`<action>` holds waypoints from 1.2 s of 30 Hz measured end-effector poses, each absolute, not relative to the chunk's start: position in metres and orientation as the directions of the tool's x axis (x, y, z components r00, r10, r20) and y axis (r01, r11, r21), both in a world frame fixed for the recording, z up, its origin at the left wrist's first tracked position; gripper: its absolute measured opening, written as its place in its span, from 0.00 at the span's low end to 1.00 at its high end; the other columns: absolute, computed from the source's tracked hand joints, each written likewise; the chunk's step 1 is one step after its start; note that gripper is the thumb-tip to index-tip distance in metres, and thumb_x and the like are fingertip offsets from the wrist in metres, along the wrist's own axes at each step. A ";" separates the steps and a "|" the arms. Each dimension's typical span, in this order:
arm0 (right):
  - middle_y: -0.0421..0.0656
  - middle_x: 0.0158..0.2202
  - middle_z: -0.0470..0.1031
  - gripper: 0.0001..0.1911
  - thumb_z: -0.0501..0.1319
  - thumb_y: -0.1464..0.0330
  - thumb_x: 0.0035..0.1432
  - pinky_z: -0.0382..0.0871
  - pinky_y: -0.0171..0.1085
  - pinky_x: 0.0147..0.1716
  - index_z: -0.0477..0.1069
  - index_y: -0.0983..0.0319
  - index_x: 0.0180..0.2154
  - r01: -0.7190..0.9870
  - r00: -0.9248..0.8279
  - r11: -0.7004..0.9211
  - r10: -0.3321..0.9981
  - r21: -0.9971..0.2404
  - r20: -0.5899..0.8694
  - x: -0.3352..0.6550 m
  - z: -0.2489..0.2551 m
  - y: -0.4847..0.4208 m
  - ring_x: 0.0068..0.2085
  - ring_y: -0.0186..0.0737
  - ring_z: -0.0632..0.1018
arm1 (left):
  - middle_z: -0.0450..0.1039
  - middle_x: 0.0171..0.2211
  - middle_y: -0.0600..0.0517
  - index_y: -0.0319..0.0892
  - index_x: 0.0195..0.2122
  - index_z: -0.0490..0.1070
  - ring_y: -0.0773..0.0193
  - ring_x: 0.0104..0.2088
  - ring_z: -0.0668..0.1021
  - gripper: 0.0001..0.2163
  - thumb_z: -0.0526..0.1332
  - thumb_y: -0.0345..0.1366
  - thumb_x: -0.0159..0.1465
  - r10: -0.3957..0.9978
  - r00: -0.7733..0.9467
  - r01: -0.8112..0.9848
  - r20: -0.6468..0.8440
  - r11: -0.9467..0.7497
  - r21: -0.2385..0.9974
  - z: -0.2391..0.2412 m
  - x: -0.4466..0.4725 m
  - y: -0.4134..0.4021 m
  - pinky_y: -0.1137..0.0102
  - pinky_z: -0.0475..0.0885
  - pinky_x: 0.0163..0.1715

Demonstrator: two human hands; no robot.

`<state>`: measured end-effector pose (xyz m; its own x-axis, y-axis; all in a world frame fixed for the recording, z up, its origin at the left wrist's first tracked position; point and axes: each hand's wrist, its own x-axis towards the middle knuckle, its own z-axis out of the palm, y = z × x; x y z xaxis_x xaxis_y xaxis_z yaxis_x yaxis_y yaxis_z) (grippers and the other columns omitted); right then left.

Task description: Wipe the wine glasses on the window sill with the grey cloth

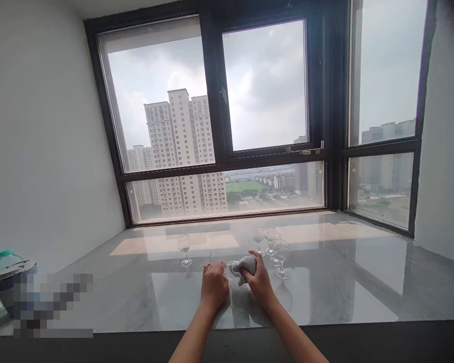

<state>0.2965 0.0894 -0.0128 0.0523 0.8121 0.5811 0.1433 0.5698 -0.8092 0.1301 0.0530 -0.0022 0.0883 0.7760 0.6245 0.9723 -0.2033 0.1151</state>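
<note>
My right hand (259,277) is closed round a bunched grey cloth (246,266). Between my hands a clear wine glass (231,266) seems to lie tilted on its side, partly covered by the cloth and fingers. My left hand (215,282), its fingers curled, grips the near end of that glass; which part it holds is hidden. Just beyond my right hand several stemmed glasses stand upright close together, the nearest glass (282,259) at the front of the group. Another upright wine glass (185,250) stands alone beyond my left hand.
The glossy grey stone sill (136,302) reflects the window and ends in a front edge near my forearms. A dark-framed window (219,166) rises behind it. At the far left stand a bucket-like container (7,287) and a green-capped bottle (6,257), beside a blurred patch.
</note>
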 end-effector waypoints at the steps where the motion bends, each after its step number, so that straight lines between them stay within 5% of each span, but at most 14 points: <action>1: 0.39 0.33 0.71 0.24 0.61 0.64 0.53 0.71 0.38 0.34 0.60 0.60 0.51 0.144 0.054 0.567 0.814 -0.811 0.579 0.297 -0.013 0.089 0.31 0.38 0.74 | 0.74 0.35 0.49 0.42 0.41 0.70 0.58 0.40 0.74 0.14 0.53 0.24 0.55 0.782 0.091 0.970 0.616 -0.210 0.123 -0.002 0.130 0.053 0.62 0.58 0.51; 7: 0.46 0.49 0.71 0.34 0.61 0.68 0.49 0.70 0.45 0.48 0.55 0.57 0.58 0.240 -0.062 0.666 0.736 -0.706 0.674 0.297 -0.017 0.083 0.45 0.44 0.75 | 0.74 0.33 0.49 0.41 0.37 0.69 0.56 0.39 0.75 0.11 0.53 0.25 0.55 0.791 0.012 0.973 0.612 -0.150 0.175 -0.003 0.129 0.053 0.61 0.58 0.49; 12: 0.50 0.61 0.62 0.45 0.58 0.74 0.47 0.65 0.49 0.56 0.44 0.55 0.65 0.332 -0.123 0.742 0.647 -0.583 0.753 0.292 -0.019 0.078 0.60 0.47 0.67 | 0.75 0.33 0.48 0.41 0.37 0.69 0.56 0.39 0.75 0.10 0.53 0.26 0.56 0.791 -0.043 0.974 0.611 -0.104 0.202 -0.003 0.129 0.053 0.61 0.58 0.49; 18: 0.45 0.43 0.73 0.43 0.55 0.75 0.50 0.72 0.42 0.43 0.44 0.58 0.66 0.330 -0.108 0.687 0.708 -0.647 0.697 0.290 -0.014 0.073 0.41 0.42 0.76 | 0.75 0.33 0.48 0.42 0.40 0.70 0.56 0.39 0.76 0.12 0.55 0.27 0.56 0.787 -0.034 0.970 0.616 -0.122 0.209 -0.001 0.128 0.051 0.62 0.58 0.49; 21: 0.39 0.35 0.70 0.41 0.54 0.75 0.50 0.71 0.39 0.38 0.46 0.58 0.65 0.270 -0.077 0.686 0.715 -0.676 0.695 0.290 -0.012 0.073 0.33 0.38 0.73 | 0.75 0.33 0.48 0.42 0.40 0.70 0.56 0.39 0.76 0.12 0.55 0.28 0.56 0.788 -0.021 0.967 0.615 -0.140 0.212 0.000 0.129 0.050 0.62 0.59 0.48; 29: 0.38 0.30 0.67 0.36 0.56 0.71 0.54 0.69 0.36 0.32 0.50 0.60 0.63 0.310 -0.013 0.658 0.724 -0.686 0.689 0.293 -0.011 0.074 0.28 0.37 0.70 | 0.74 0.32 0.50 0.44 0.35 0.69 0.58 0.36 0.75 0.10 0.56 0.26 0.53 0.799 0.067 0.957 0.597 -0.221 0.188 0.007 0.132 0.043 0.64 0.60 0.46; 32: 0.41 0.36 0.69 0.36 0.57 0.70 0.55 0.70 0.38 0.35 0.48 0.59 0.64 0.339 -0.012 0.648 0.727 -0.681 0.686 0.292 -0.012 0.075 0.32 0.38 0.72 | 0.75 0.33 0.50 0.44 0.36 0.70 0.57 0.38 0.75 0.12 0.55 0.25 0.53 0.802 0.070 0.956 0.594 -0.225 0.190 0.006 0.131 0.044 0.64 0.60 0.47; 36: 0.51 0.52 0.65 0.38 0.58 0.72 0.53 0.67 0.46 0.51 0.47 0.59 0.63 0.342 0.032 0.705 0.653 -0.622 0.757 0.293 -0.011 0.074 0.50 0.46 0.72 | 0.75 0.33 0.48 0.42 0.38 0.71 0.56 0.39 0.75 0.12 0.55 0.25 0.54 0.805 -0.008 0.966 0.593 -0.146 0.212 0.004 0.131 0.048 0.62 0.60 0.48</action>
